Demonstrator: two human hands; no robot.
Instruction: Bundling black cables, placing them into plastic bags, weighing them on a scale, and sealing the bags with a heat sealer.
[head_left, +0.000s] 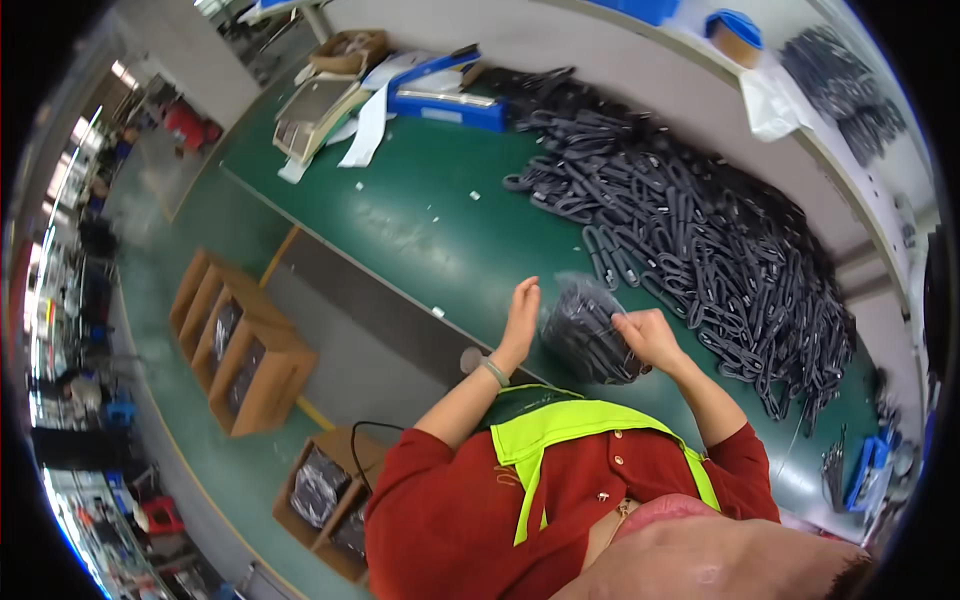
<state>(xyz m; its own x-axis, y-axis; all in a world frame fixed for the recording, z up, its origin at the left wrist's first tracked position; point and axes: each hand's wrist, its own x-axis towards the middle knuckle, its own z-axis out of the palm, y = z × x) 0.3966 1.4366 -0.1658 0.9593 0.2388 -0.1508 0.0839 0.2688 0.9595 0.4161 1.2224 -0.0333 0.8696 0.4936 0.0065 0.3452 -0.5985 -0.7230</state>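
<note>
My right hand (650, 338) is closed on the side of a see-through plastic bag (590, 335), thumb on top. Dark grey cords, bundled together, show through the film. The bag is at the near edge of the green table (430, 240), in front of my body. To its left my left hand (519, 325) is held upright, fingers stretched out and nothing in them, a small gap away from the bag. A large heap of dark grey looped cords (690, 230) covers the table's right and far side.
A blue file holder (450, 108) and papers (368, 128) lie at the table's far left. Open cardboard boxes (285, 375) with bagged dark goods stand on the floor to the left. A shelf (835, 150) runs above the heap. Blue bins (868, 470) sit at far right.
</note>
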